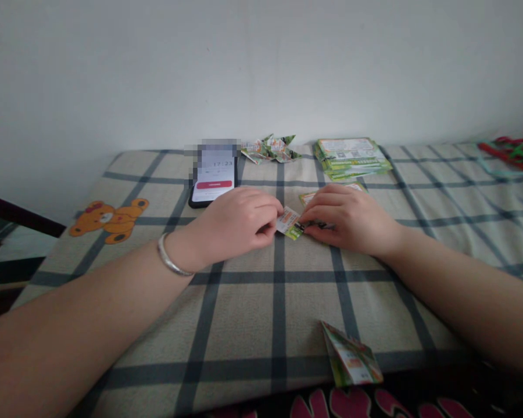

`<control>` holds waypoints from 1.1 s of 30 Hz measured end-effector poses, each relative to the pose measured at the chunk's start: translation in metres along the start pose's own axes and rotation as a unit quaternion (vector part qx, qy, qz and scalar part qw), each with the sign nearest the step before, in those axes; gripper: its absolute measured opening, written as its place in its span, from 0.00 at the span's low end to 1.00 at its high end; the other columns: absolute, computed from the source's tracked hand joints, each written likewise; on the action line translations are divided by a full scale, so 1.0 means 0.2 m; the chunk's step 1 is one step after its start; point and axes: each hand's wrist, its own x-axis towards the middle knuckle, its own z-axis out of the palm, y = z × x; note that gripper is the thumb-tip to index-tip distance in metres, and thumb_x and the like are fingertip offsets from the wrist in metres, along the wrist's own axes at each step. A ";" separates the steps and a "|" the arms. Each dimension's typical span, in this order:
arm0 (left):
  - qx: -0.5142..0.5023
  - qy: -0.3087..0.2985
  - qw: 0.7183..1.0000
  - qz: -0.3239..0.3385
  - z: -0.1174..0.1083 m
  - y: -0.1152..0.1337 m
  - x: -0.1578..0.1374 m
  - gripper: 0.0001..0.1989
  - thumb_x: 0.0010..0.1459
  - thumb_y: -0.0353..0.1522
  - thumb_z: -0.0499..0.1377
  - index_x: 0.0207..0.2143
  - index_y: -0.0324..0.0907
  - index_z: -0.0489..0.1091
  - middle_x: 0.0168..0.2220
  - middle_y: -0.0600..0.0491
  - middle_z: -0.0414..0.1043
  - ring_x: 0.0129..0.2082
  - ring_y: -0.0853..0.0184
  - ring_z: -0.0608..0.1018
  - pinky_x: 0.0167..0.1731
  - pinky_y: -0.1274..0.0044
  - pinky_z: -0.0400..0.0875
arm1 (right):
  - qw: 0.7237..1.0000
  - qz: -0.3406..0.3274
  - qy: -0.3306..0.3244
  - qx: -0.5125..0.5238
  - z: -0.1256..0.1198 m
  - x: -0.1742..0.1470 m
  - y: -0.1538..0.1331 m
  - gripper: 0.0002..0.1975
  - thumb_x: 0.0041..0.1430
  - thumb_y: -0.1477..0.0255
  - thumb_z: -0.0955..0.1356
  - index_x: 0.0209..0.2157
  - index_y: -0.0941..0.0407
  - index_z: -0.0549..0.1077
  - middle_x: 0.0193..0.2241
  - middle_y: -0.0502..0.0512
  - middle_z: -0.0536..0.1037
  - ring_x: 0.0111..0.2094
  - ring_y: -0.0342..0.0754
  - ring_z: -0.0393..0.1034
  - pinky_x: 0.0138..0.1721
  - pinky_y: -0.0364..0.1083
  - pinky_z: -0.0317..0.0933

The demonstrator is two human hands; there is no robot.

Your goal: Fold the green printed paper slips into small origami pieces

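Between both hands is a small folded piece of printed paper (290,223), white, orange and green. My left hand (246,219), with a silver bangle at its wrist, pinches the paper's left edge. My right hand (347,219) has its fingers closed on the right side of the same paper and hides part of it. Another printed leaflet (355,187) lies flat, partly covered by my right hand. Near the table's front edge rests a folded paper triangle (353,357).
A phone (214,183) lies behind my left hand. Folded paper pieces (271,148) and a stack of leaflets (351,155) sit by the wall. A bear-shaped cutout (110,220) is at left, red and green items (516,155) at far right, on a checked tablecloth (244,325).
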 end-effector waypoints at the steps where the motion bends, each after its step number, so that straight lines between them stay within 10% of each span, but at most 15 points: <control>1: -0.001 0.000 1.000 -0.002 0.00 0.00 0.00 0.05 0.56 0.27 0.56 0.29 0.39 0.70 0.39 0.49 0.77 0.42 0.61 0.78 0.44 0.69 0.73 | 1.000 -0.002 0.000 -0.010 0.00 0.00 0.00 0.10 0.63 0.68 0.66 0.39 0.56 0.79 0.37 0.57 0.79 0.41 0.52 0.71 0.42 0.50 0.62; 33: -0.028 0.016 0.986 -0.164 0.04 0.04 0.02 0.10 0.60 0.33 0.59 0.26 0.39 0.71 0.31 0.52 0.71 0.35 0.65 0.72 0.39 0.70 0.66 | 0.982 0.184 0.005 0.026 0.05 0.07 -0.05 0.14 0.62 0.68 0.66 0.22 0.56 0.66 0.22 0.50 0.67 0.27 0.44 0.58 0.30 0.45 0.49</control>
